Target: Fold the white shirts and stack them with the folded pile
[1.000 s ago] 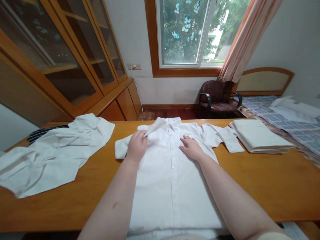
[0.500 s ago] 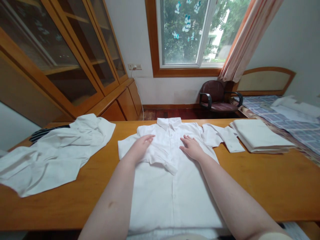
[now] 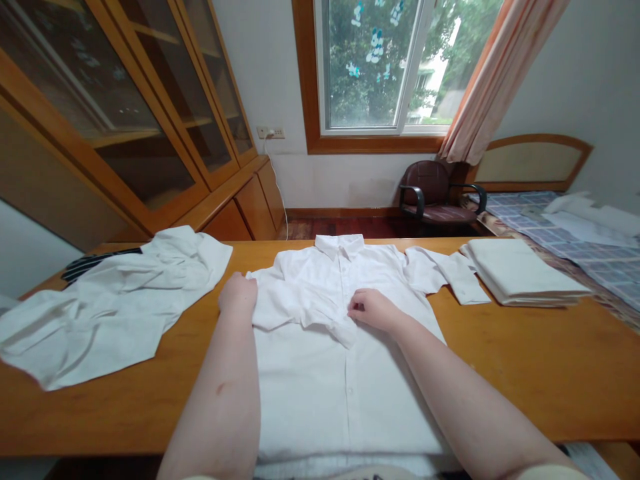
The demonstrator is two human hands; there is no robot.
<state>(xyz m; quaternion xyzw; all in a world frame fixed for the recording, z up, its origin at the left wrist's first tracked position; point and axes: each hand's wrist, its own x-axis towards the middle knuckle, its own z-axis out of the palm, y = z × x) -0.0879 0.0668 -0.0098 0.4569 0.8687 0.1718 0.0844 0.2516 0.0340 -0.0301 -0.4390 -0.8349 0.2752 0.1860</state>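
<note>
A white button-up shirt (image 3: pixel 305 387) lies front up on the table, its collar pointing away from me. The sleeve on the left is folded across the chest, with its end near the button line. My left hand (image 3: pixel 239 297) is closed on the outer edge of that sleeve, by the shoulder fold. Over the middle of the chest, my right hand (image 3: pixel 374 309) has its fingers pinched together on the shirt cloth near the sleeve's end. The opposite sleeve (image 3: pixel 440 267) lies bent out to the right.
A rumpled white garment (image 3: pixel 125 293) covers the left of the wooden table (image 3: pixel 520 360), beside a dark striped cloth (image 3: pixel 95 263). On the right is a folded white stack (image 3: pixel 523 270), touching the shirt's cuff. A chair (image 3: pixel 433 190) and a bed stand beyond.
My left hand has moved left from the chest to the sleeve's outer edge and closed there. My right hand has come slightly down and inward, its spread fingers now pinched.
</note>
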